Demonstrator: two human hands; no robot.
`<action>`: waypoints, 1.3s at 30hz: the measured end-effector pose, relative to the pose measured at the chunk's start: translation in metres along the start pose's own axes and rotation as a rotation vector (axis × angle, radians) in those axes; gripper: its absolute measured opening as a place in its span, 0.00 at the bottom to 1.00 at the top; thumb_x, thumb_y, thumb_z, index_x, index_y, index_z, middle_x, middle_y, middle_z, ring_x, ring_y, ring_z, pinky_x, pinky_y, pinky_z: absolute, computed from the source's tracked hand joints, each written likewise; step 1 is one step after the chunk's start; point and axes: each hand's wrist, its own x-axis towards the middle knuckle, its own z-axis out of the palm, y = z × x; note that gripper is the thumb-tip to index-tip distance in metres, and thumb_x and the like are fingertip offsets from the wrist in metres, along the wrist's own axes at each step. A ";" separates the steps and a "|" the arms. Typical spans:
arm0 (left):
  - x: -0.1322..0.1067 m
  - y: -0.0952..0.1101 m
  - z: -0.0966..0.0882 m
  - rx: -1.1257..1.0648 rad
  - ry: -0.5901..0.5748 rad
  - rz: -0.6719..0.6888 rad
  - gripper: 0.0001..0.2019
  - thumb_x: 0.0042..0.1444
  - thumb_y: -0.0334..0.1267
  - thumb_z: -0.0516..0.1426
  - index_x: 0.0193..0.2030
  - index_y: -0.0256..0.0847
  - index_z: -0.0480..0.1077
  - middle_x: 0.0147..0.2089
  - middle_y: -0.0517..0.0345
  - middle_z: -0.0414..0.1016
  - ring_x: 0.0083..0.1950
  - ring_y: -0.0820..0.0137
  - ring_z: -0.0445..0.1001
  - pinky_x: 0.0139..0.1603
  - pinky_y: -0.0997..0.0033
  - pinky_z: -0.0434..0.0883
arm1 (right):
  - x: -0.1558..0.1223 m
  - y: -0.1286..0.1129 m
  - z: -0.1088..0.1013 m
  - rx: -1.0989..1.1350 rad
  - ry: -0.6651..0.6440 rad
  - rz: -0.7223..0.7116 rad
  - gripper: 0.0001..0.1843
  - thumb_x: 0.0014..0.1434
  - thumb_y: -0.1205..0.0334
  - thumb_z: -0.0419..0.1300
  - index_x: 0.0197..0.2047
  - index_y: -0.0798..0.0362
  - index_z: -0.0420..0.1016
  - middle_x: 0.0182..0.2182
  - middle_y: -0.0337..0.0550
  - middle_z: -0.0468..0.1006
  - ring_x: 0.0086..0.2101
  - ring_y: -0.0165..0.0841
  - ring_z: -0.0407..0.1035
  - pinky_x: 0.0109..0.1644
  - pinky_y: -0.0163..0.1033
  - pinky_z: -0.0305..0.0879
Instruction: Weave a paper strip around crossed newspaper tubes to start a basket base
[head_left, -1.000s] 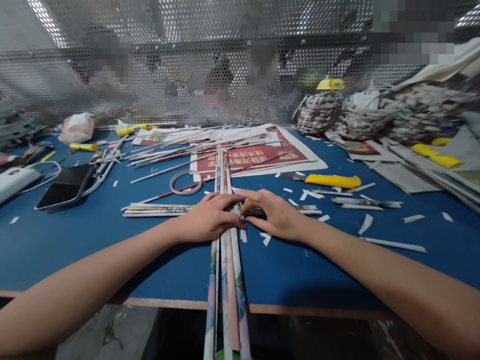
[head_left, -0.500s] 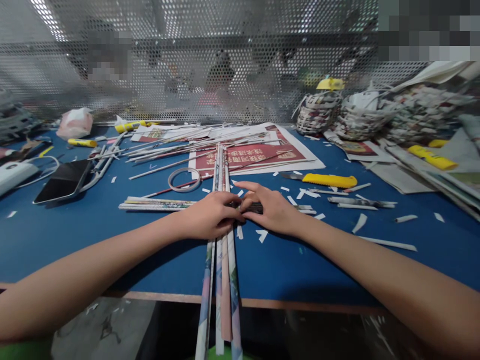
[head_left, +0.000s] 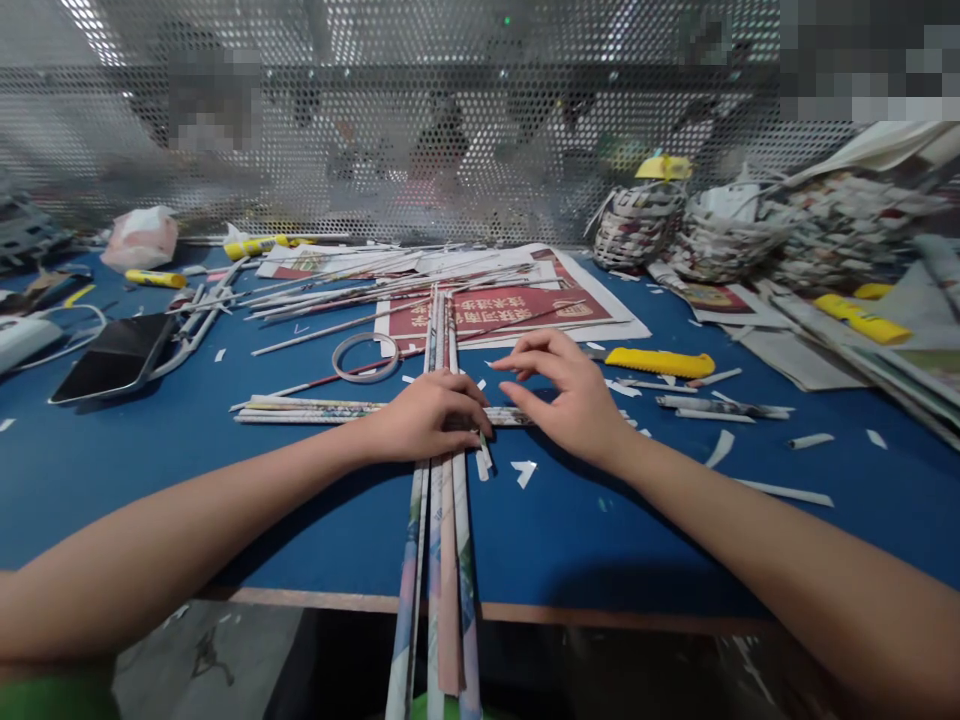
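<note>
Single head-worn view, forward and down, close over the table (head_left: pixel 150 480), distance perhaps blurred.

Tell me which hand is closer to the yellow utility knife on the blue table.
Right. The right hand hovers just left of the yellow utility knife, not touching it. The left hand presses on the crossed paper rods, farther left.

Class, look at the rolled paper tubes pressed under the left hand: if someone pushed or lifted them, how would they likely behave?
The paper tubes look thin and long, so probably light and somewhat bendy. Being round, they may roll apart once the left hand lifts. Their ends overhang the table edge, so they could tip off.
</note>
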 end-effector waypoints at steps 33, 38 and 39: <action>-0.003 -0.007 0.002 -0.043 0.042 0.026 0.12 0.48 0.44 0.58 0.38 0.43 0.73 0.45 0.52 0.70 0.46 0.66 0.67 0.47 0.65 0.62 | -0.007 -0.017 0.001 0.172 -0.174 0.179 0.23 0.52 0.66 0.56 0.49 0.46 0.51 0.39 0.41 0.70 0.36 0.31 0.68 0.40 0.40 0.66; -0.004 -0.005 0.003 -0.075 0.102 0.024 0.11 0.52 0.42 0.54 0.37 0.38 0.72 0.43 0.51 0.71 0.45 0.68 0.68 0.46 0.67 0.64 | -0.010 -0.012 0.009 0.031 -0.194 -0.050 0.29 0.52 0.70 0.54 0.55 0.44 0.49 0.49 0.46 0.60 0.42 0.32 0.64 0.45 0.43 0.64; -0.004 -0.004 0.004 -0.069 0.113 0.029 0.11 0.53 0.41 0.54 0.37 0.38 0.72 0.43 0.51 0.72 0.45 0.68 0.68 0.46 0.68 0.64 | -0.010 -0.012 0.008 0.015 -0.199 -0.069 0.29 0.53 0.70 0.54 0.55 0.44 0.48 0.48 0.46 0.59 0.42 0.32 0.64 0.46 0.43 0.64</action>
